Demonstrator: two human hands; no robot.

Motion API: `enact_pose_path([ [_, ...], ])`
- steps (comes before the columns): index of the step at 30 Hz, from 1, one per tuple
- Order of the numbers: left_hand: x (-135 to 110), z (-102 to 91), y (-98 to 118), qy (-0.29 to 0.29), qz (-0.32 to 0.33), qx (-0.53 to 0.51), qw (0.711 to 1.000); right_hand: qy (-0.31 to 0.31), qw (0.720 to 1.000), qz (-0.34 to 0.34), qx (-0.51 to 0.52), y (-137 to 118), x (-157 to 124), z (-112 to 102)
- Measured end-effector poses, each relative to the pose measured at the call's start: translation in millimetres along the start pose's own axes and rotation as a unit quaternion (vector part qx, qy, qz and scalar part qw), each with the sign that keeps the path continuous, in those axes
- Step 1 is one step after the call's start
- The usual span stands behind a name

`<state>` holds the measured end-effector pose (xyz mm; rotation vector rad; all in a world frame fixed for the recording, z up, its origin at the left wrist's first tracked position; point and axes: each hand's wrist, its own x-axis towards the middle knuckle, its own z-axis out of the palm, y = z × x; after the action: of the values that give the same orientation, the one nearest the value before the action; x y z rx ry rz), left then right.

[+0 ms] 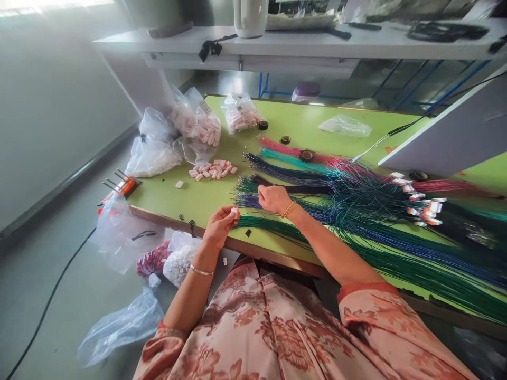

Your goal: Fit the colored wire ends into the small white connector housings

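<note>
My left hand [219, 226] pinches a small pink-and-white plastic connector housing [235, 212] above the table's front edge. To its right, my right hand [274, 199] is closed over the tips of the wire bundles; what its fingers hold, if anything, is hidden. Under and beside it run dark green and blue wires [253, 200], their tips pointing left. A green wire bundle [273, 226] lies nearest to me. Farther back are navy wires [285, 168], teal wires [291, 157] and pink-red wires [277, 144]. A pile of loose connector housings [214, 170] lies beyond my left hand.
Bags of connectors [198, 124] stand at the back left of the green table [158, 198]. Black tape rolls [307, 155] sit by the wires. White connectors [425, 208] cap wires at right. A grey panel [447, 126] rises there. Plastic bags [119, 324] lie on the floor.
</note>
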<state>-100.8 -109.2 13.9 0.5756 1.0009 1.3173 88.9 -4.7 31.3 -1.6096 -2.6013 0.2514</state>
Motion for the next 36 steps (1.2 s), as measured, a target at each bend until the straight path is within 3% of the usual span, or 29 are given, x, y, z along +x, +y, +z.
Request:
enact_pose_path([
  [6, 1, 8.9, 0, -0.001, 0.008, -0.017, 1.0, 0.025, 0.997, -0.02, 0.077, -14, 1, -10],
  [12, 0, 12.4, -2, 0.002, 0.017, -0.031, 0.999, 0.016, 0.998, 0.059, -0.008, -15, 2, -17],
  [15, 0, 14.5, -2, -0.001, 0.016, -0.036, 0.999, 0.06, 0.994, 0.016, 0.086, -13, -3, -25],
  [20, 1, 23.7, 1, -0.019, 0.018, -0.063, 0.998, 0.104, 0.94, -0.102, 0.31, -19, -16, -28],
  [26, 2, 34.8, 4, -0.035, -0.009, -0.099, 0.994, 0.084, 0.885, -0.096, 0.447, -27, -37, -18],
  [29, 3, 37.7, 3, -0.044, -0.015, -0.108, 0.993, 0.099, 0.875, -0.073, 0.469, -29, -47, -14],
  [36, 6, 39.6, -3, -0.056, -0.035, -0.115, 0.991, 0.157, 0.883, -0.063, 0.438, -30, -56, -8],
])
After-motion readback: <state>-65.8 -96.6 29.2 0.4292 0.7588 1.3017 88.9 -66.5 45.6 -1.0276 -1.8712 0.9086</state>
